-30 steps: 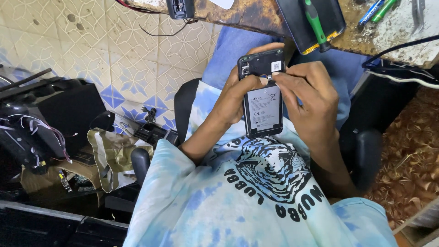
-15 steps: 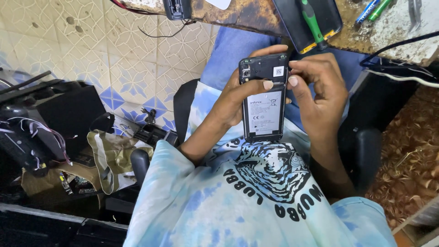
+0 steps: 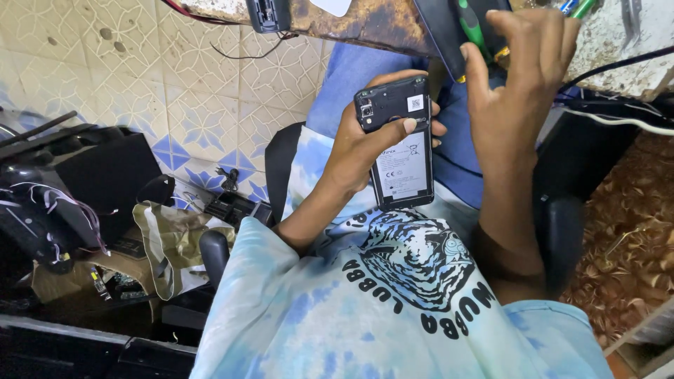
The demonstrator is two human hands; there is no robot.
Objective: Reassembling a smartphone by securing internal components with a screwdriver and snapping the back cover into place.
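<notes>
Head camera looks straight down over the seated person's pale blue tie-dye shirt (image 3: pixel 365 316). Their left hand (image 3: pixel 365 144) is wrapped around an opened phone (image 3: pixel 399 144) with its back cover off, the thumb pressed across the dark upper part just below the camera module and the other fingers showing past the phone's right edge. The phone is held upright over the lap, its lower edge just above the shirt's printed design, well short of the worn surface (image 3: pixel 351 17) that runs along the top of the frame. The right hand (image 3: pixel 523 77) is raised to that surface's near edge, fingers loosely spread and curled over a green-handled screwdriver (image 3: pixel 472 28) lying on a black tray (image 3: pixel 439 28); whether the fingers have actually closed on anything I cannot tell. A dark cable (image 3: pixel 618 67) runs along the surface's edge to the right of that hand. Between the two hands there is a narrow gap of blue trouser cloth. To the left, the patterned tile floor (image 3: pixel 140 84) lies open for a stretch, then gets crowded by a heap of black electronic boxes and wires (image 3: pixel 56 196) and an olive cloth bag (image 3: pixel 168 245). The chair's black armrests (image 3: pixel 214 253) sit close on either side.
</notes>
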